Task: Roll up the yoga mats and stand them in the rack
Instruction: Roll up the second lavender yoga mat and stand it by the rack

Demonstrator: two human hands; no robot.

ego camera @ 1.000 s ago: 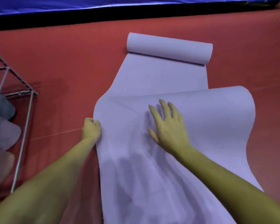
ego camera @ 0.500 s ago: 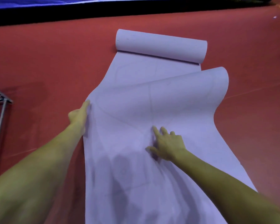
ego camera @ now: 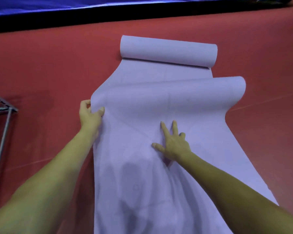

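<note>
The left hand (ego camera: 91,114) pinched the lavender yoga mat (ego camera: 159,105) at its left edge. The right hand (ego camera: 172,142) lay flat on it, fingers spread, holding nothing. Squaring the humped fold first would likely roll it straighter.

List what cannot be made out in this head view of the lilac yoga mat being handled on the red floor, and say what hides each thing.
- Near end of the yoga mat: cut off by the bottom edge.
- Rack: only a corner shows, cut off by the left edge; its contents cannot be told.
- Left hand: some fingers are hidden behind the mat edge it grips.
- Floor under the raised fold: hidden by the mat.
- Right hand palm contact: hidden by the hand itself.
</note>
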